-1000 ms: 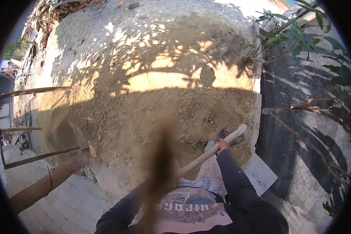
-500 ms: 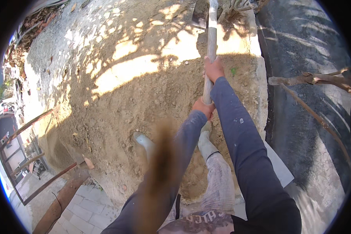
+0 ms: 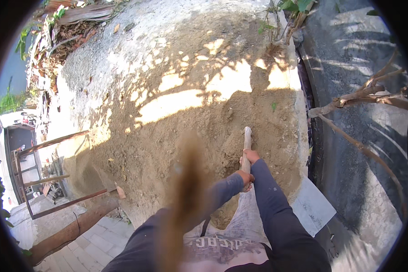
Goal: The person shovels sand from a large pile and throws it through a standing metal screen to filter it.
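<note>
Both my hands are wrapped round the pale wooden handle of a hoe [image 3: 246, 144] in front of me. My right hand [image 3: 250, 157] is closed on it farther out, and my left hand [image 3: 246, 179] is closed on it nearer my body. The handle's far end rests low at the loose brown soil [image 3: 213, 124]; its blade cannot be made out and seems hidden in the dirt. Turned, crumbly earth lies just left of that end.
A concrete edge [image 3: 300, 136] borders the soil on the right, with bare branches [image 3: 349, 97] beyond it. A light flat sheet [image 3: 313, 206] lies at lower right. On the left are a log [image 3: 72, 231] and wooden bars [image 3: 54, 143]. A blurred brown shape hangs close to the camera.
Both hands have come down and toward me with the hoe, still gripping it. Its dark blade, seen at the far top before, no longer shows. The view has shifted too.
</note>
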`<control>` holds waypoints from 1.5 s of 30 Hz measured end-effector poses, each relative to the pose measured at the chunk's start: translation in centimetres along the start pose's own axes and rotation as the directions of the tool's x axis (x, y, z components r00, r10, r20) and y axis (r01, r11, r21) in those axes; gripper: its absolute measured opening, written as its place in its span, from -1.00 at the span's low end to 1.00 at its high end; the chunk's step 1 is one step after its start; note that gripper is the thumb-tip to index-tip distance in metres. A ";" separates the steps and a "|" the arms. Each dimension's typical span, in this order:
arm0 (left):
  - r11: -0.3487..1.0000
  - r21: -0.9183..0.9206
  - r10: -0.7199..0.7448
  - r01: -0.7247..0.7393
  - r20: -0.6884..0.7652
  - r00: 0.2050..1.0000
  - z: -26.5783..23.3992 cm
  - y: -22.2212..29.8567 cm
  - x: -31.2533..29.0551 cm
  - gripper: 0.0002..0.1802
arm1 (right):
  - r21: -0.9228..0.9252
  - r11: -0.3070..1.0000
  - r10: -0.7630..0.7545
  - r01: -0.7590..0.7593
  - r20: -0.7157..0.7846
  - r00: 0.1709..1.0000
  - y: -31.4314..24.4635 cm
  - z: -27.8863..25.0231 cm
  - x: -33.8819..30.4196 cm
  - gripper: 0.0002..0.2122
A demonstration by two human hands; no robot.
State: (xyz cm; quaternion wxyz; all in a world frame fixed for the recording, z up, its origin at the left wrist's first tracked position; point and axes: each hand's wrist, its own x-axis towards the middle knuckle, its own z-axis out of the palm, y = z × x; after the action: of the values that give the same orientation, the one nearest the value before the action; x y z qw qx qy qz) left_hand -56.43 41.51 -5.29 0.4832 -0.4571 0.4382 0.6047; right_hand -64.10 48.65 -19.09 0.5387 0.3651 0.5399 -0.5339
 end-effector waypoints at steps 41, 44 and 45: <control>0.944 0.169 0.192 0.283 -0.980 -0.057 -48.4 -66.5 -62.7 -0.62 | 0.008 0.913 -0.192 0.409 0.891 0.411 28.5 91.1 -39.8 -0.79; 0.936 0.351 0.353 -0.041 -0.926 0.132 -47.2 -65.0 -50.5 -0.58 | -0.209 0.870 -0.243 0.447 0.607 0.756 24.6 81.9 -27.6 -0.81; 0.927 0.366 0.374 -0.078 -0.895 0.243 -46.7 -64.9 -45.2 -0.52 | -0.235 0.868 -0.267 0.438 0.523 0.810 23.8 76.8 -23.6 -0.78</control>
State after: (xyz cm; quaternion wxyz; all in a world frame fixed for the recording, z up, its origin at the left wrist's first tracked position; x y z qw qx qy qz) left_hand 18.74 -2.53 23.87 0.0830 -0.5941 0.7711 0.2134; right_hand -22.66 -17.72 11.02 0.5987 0.0149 0.5355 -0.5955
